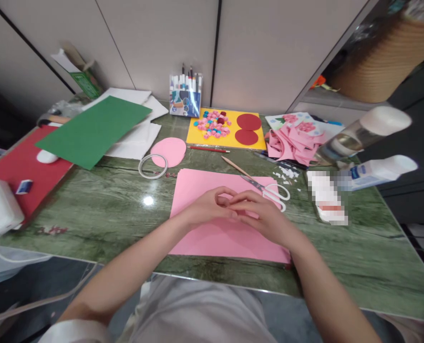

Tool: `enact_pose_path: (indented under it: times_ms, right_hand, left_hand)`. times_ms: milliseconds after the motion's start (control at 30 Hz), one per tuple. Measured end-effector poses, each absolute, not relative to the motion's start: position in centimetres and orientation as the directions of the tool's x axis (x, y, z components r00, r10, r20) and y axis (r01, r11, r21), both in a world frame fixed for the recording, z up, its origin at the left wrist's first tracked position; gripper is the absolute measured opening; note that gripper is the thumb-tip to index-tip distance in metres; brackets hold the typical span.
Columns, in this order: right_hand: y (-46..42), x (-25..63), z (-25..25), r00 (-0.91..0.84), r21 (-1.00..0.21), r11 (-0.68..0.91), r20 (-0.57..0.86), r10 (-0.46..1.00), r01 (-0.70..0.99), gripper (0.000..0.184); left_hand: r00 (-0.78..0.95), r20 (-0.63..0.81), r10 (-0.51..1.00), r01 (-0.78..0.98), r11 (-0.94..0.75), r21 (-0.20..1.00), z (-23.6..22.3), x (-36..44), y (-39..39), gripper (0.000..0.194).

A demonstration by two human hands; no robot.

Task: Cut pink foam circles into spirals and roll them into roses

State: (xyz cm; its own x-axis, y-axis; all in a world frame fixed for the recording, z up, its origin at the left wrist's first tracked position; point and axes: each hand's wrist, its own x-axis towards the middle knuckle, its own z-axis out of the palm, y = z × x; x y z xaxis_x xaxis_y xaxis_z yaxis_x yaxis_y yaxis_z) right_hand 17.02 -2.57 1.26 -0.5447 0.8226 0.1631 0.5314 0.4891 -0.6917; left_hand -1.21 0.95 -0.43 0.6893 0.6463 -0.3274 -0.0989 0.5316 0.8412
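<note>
My left hand (208,207) and my right hand (260,214) meet over a pink sheet of paper (197,190) lying on the green marble table (108,209). Their fingers are curled and pressed together in a pinch at the middle; whatever sits between the fingertips is too small to make out. White-handled scissors (272,190) lie on the sheet's far right corner, just beyond my right hand. A wooden pencil (235,166) lies just beyond the sheet.
A pink paper disc (169,151) and a tape ring (153,166) lie further back. A yellow board (226,127) carries small rolled pieces and two red discs. Pink scraps (290,143), a marker box (185,97), a green sheet (93,128), a red sheet (22,169), bottles (362,136).
</note>
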Motion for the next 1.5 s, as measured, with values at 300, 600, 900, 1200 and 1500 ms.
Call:
enact_pose_path:
  times_ms: [300,600,900,1200,1500]
  right_hand:
    - [-2.4,16.1,0.4,-0.275,-0.664,0.408,0.302,0.913,0.627,0.008]
    - [-2.5,15.4,-0.3,-0.217,-0.675,0.384,0.322,0.922,0.630,0.012]
    - [-2.5,16.4,0.8,-0.305,-0.687,0.427,0.300,0.904,0.588,0.013]
    - [-2.6,16.4,0.6,-0.468,-0.657,0.498,0.241,0.850,0.567,0.019]
    - [-2.5,15.8,-0.1,-0.280,-0.655,0.408,0.297,0.913,0.636,0.004]
  left_hand:
    - [0.545,-0.332,0.770,-0.292,0.545,0.786,-1.2,-0.5,0.3,0.045]
    - [0.481,-0.355,0.802,-0.339,0.543,0.768,-1.3,0.1,0.0,0.043]
    - [0.555,-0.321,0.767,-0.292,0.541,0.789,-0.9,-1.0,0.7,0.048]
    - [0.633,-0.339,0.696,-0.134,0.530,0.838,-0.6,-1.5,1.3,0.051]
    - [0.522,-0.322,0.789,-0.292,0.521,0.802,-1.0,-0.8,0.5,0.048]
